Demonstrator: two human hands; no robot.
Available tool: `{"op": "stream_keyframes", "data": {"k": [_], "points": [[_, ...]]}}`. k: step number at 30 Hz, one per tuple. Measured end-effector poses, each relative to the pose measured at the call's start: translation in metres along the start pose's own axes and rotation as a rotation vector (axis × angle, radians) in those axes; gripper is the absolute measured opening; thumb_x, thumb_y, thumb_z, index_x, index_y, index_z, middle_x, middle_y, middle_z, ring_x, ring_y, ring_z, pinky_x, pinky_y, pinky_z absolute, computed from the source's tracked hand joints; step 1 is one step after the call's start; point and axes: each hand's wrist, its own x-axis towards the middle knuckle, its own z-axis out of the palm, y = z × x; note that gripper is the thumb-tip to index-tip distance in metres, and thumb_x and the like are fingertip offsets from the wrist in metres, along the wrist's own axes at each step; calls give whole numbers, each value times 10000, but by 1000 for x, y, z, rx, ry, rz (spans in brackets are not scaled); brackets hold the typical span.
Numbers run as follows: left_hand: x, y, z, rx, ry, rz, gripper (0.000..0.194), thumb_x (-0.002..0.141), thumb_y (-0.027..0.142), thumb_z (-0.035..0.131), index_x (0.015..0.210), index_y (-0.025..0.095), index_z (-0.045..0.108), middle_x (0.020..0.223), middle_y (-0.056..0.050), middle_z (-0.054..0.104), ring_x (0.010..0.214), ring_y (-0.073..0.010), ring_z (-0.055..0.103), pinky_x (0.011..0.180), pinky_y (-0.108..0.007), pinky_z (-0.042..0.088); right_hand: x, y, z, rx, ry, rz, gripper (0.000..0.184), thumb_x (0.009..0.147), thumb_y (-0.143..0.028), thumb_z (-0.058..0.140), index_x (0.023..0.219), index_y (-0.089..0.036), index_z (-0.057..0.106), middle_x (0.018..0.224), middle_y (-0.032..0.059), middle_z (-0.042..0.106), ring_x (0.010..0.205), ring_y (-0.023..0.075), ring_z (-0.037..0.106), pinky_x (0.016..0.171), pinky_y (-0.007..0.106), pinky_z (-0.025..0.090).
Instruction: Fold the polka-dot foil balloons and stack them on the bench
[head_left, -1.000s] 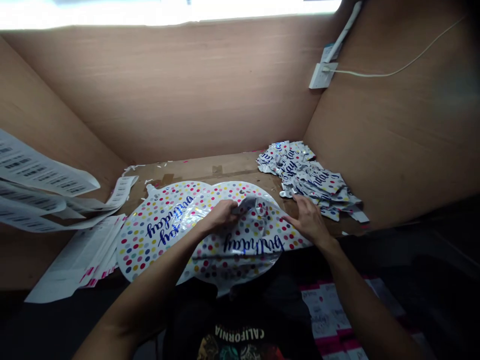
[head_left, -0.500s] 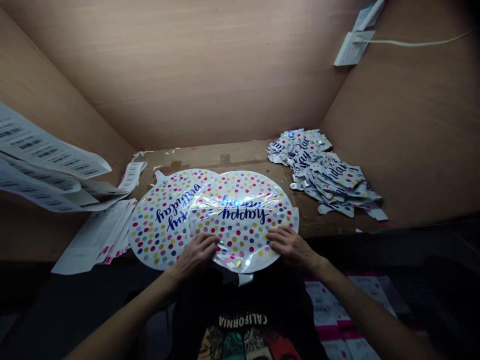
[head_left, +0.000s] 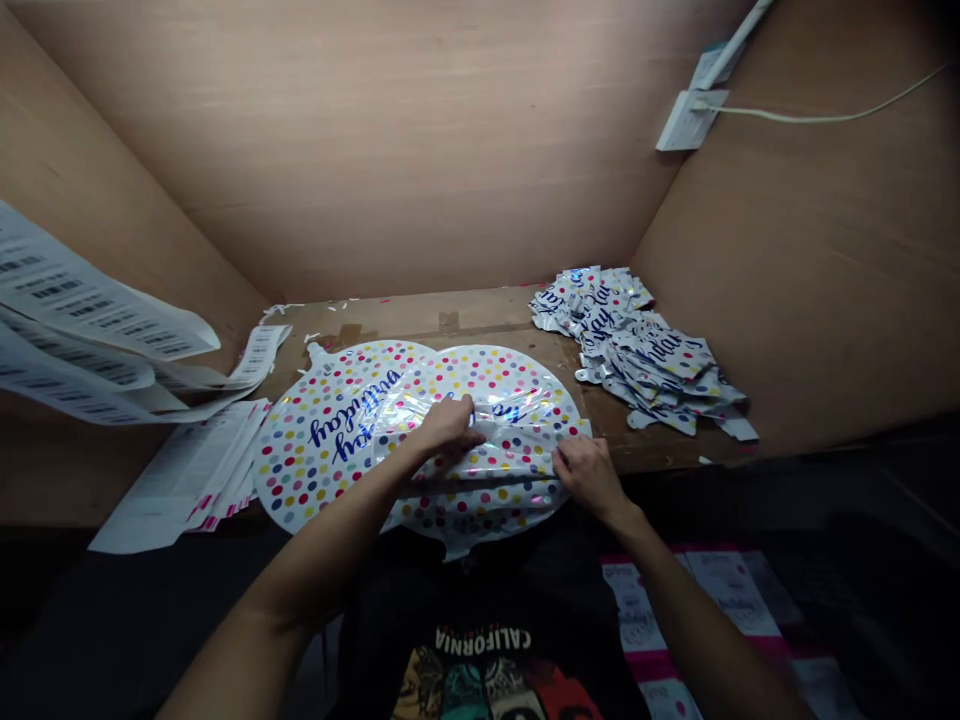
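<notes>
A flat foil balloon (head_left: 495,470) with coloured dots and blue script lies at the table's near edge, folded across its middle. My left hand (head_left: 448,428) presses on the fold near its centre, fingers closed on the foil. At the balloon's right edge my right hand (head_left: 587,470) pinches the folded foil. A second dotted balloon (head_left: 330,430) lies flat under it to the left, its blue lettering showing.
A heap of folded foil balloons (head_left: 645,350) lies at the right by the wooden wall. Strips of barcode labels (head_left: 90,330) hang at the left, with white printed sheets (head_left: 180,480) below. A wall socket (head_left: 684,118) and cable are upper right. Printed cards (head_left: 675,620) lie by my lap.
The top balloon lay flat with both hands at its near edge; now it is folded over, my left hand has moved up to its centre and my right hand to its right edge.
</notes>
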Motion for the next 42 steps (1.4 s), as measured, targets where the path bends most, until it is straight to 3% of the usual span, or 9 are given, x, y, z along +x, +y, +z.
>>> {"op": "stream_keyframes", "data": {"k": [3, 7, 11, 14, 20, 23, 29, 35, 42], "points": [[8, 4, -3, -216, -237, 39, 187, 771, 361, 740, 811, 180, 711, 779, -59, 721, 753, -233, 673, 659, -290, 457, -13, -5, -11, 108, 212, 137, 240, 1023, -353, 517, 867, -200, 618, 942, 122, 671, 961, 284, 580, 907, 411, 388], [-22, -2, -1, -719, -146, 110, 265, 849, 433, 702, 886, 171, 709, 840, -37, 722, 751, -194, 666, 651, -266, 480, -20, -33, -10, 631, 468, 438, 291, 983, -508, 603, 965, -217, 599, 1010, 140, 663, 937, 279, 617, 872, 425, 495], [-63, 10, 16, -1343, 6, 44, 441, 794, 414, 818, 1122, 153, 680, 1003, -79, 749, 857, -214, 710, 764, -312, 564, 3, -67, 3, 1469, -51, 529, 554, 849, -595, 754, 1225, -227, 582, 1015, 81, 715, 796, 225, 680, 693, 352, 552], [-80, 21, 32, -1498, 63, -24, 430, 780, 341, 836, 1138, 156, 683, 957, -67, 748, 818, -195, 709, 747, -303, 566, 24, -77, 2, 1757, -331, 477, 476, 811, -570, 800, 1075, -199, 662, 843, 45, 718, 704, 204, 671, 654, 330, 552], [-88, 21, 47, -1606, 169, -109, 154, 692, 196, 753, 757, 164, 617, 668, 18, 638, 577, -111, 582, 584, -231, 471, 34, -71, -15, 1793, -233, 312, 245, 781, -397, 822, 919, -221, 720, 833, 15, 702, 715, 170, 620, 689, 303, 526], [-91, 18, 45, -1738, 215, -155, 242, 715, 295, 780, 851, 190, 609, 686, 28, 640, 557, -114, 579, 567, -239, 479, 35, -66, -15, 1638, -157, 241, 125, 783, -323, 753, 754, -205, 725, 753, 14, 632, 697, 158, 567, 646, 280, 486], [-111, 23, 44, -1543, -148, -106, 487, 774, 544, 836, 1019, 158, 666, 746, -24, 686, 658, -166, 657, 604, -256, 508, 42, -62, -13, 1437, -1, 246, 161, 794, -294, 620, 825, -229, 764, 982, 42, 690, 917, 198, 636, 784, 297, 544], [-118, 32, 60, -1523, 38, -63, 480, 807, 444, 822, 1166, 159, 680, 855, -47, 728, 739, -180, 667, 657, -267, 524, 17, -74, -11, 1763, -484, 446, 539, 847, -501, 764, 1308, -257, 627, 978, 47, 736, 732, 191, 678, 678, 330, 563], [-120, 22, 49, -1568, 43, -56, 226, 775, 350, 692, 791, 129, 736, 570, -1, 557, 508, -101, 477, 496, -222, 361, 13, -69, -27, 1617, -182, 243, 92, 777, -226, 726, 692, -193, 743, 795, 27, 656, 723, 145, 572, 668, 262, 459]]}}
